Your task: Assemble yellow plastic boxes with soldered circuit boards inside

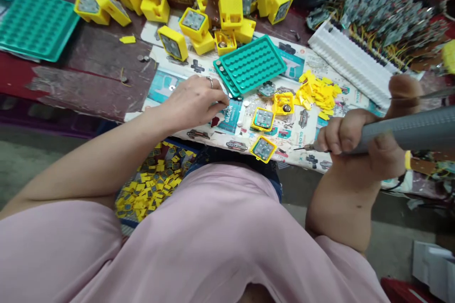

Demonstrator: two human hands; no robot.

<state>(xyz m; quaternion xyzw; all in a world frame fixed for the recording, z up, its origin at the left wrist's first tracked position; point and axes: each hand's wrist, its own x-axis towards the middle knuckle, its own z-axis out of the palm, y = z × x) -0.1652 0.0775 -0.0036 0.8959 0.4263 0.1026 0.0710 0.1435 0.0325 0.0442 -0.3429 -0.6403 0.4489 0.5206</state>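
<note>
My left hand (195, 102), a ring on one finger, rests on the printed paper with its fingertips pinched together beside the teal dimpled tray (250, 64); something small may be in the pinch, too small to name. My right hand (359, 139) is wrapped round a grey electric screwdriver (408, 130) whose tip points left, just right of a yellow square case (263, 148) at the table's front edge. Two more yellow cases (263, 119) (283, 102) lie between the hands.
A heap of yellow housings (199, 0) fills the back of the table. Small yellow clips (318, 94) lie right of the tray, a white rack (351, 64) of wired boards behind them. Teal trays (33, 23) sit far left. A bin of yellow parts (152, 184) stands below.
</note>
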